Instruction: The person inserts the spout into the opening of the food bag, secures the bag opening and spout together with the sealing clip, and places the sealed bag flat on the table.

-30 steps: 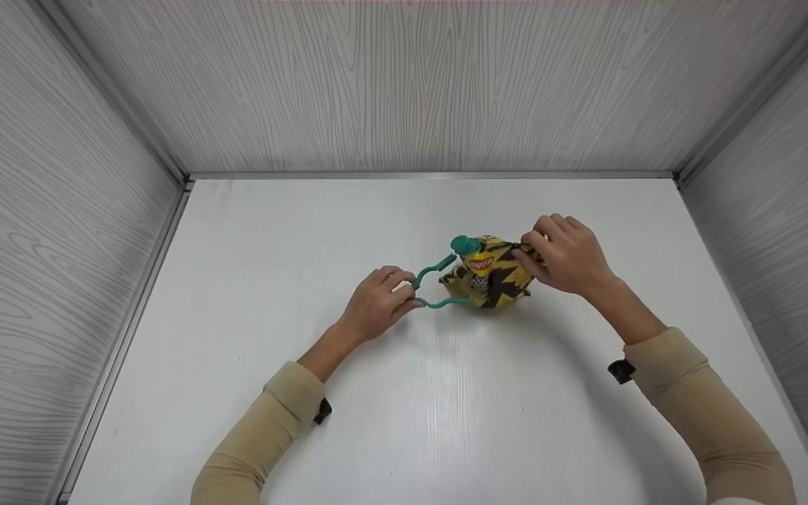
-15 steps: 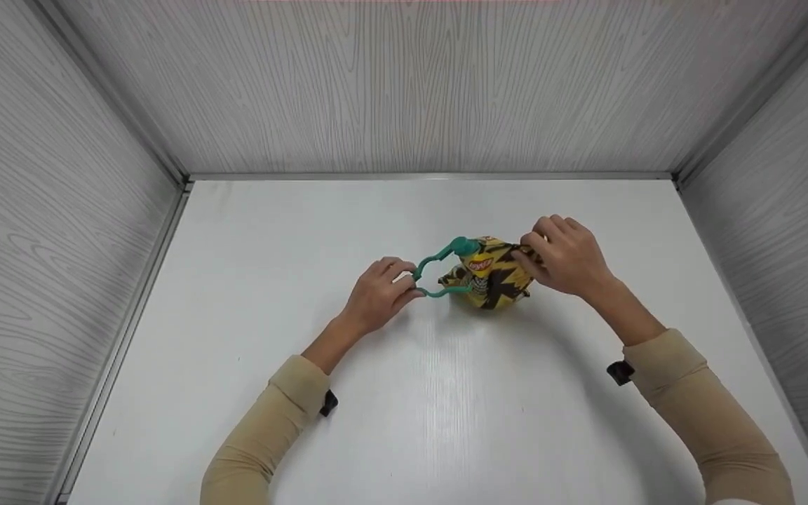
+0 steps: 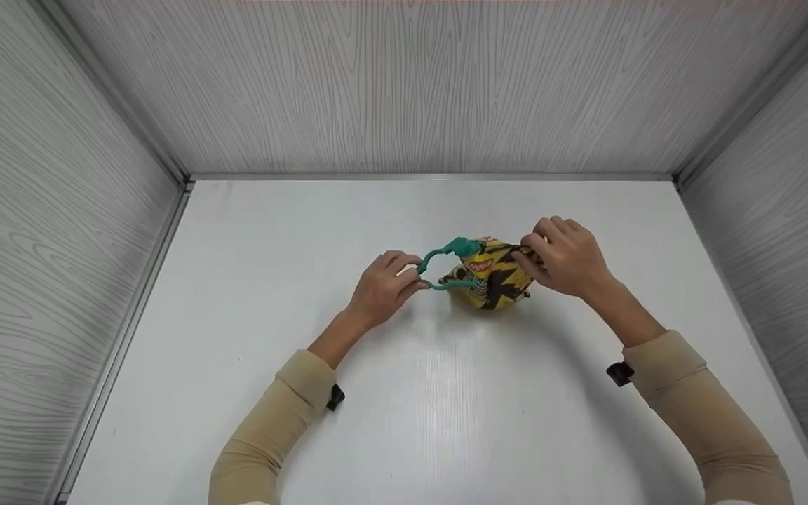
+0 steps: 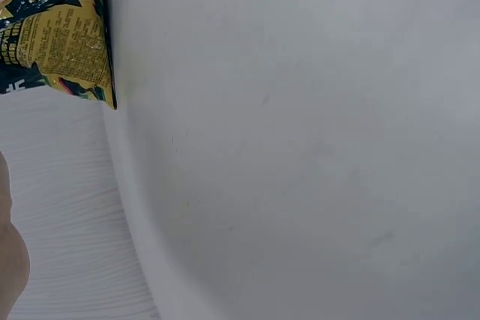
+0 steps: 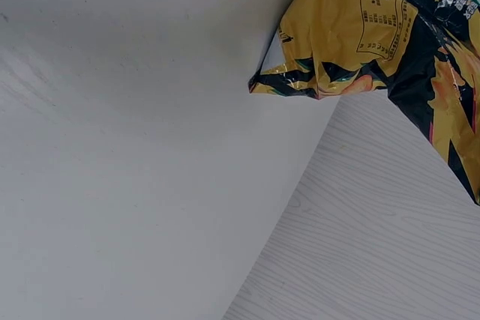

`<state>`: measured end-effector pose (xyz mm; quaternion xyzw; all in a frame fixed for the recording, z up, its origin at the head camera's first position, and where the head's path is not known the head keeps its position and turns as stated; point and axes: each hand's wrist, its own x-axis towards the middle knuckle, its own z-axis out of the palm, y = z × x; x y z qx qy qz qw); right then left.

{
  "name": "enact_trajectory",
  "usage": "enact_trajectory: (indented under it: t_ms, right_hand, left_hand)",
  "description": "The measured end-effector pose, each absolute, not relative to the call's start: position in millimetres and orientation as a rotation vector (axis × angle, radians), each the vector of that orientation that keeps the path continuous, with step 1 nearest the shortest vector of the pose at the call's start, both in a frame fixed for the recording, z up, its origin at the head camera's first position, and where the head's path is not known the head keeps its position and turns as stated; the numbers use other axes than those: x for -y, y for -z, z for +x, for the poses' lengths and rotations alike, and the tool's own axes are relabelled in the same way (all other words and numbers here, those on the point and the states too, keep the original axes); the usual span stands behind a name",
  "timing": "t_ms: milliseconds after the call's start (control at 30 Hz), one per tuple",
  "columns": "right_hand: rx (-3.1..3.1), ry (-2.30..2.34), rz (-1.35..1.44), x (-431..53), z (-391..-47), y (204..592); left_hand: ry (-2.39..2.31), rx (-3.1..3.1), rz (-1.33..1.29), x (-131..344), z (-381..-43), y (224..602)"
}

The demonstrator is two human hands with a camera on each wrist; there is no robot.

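Note:
A yellow and dark-brown snack bag with a sunflower print (image 3: 501,280) stands tilted on the white table in the head view. My right hand (image 3: 564,257) pinches its crumpled right end between thumb and fingers. A round green cap (image 3: 464,247) sits at the bag's upper left. My left hand (image 3: 385,286) pinches the joined left end of a green clip-like tool with two wavy arms (image 3: 434,254). Its upper arm meets the cap; the lower arm overlaps the bag's front. Printed text shows on the bag (image 5: 375,20) in the right wrist view.
The white table (image 3: 404,407) is bordered by grey wood-grain panels at the back (image 3: 404,91) and both sides. A metal strip (image 3: 348,177) runs along the rear edge. Black wrist devices (image 3: 620,373) stick out from both beige sleeves.
My left hand has moved slightly up and right, bringing the green tool's upper arm onto the cap and its lower arm higher across the bag. My right hand and the bag stay nearly still.

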<state>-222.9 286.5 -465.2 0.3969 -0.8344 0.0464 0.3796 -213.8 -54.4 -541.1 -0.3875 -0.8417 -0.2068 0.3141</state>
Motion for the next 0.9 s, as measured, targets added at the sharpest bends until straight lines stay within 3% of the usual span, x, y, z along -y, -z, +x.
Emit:
enact_trajectory:
  t_ms: [900]
  right_hand:
    - [2.138,-0.110,1.015,-285.9,-221.4,466.1]
  left_hand:
    - [0.615,2.230,-1.049,37.5,-224.3,532.0]
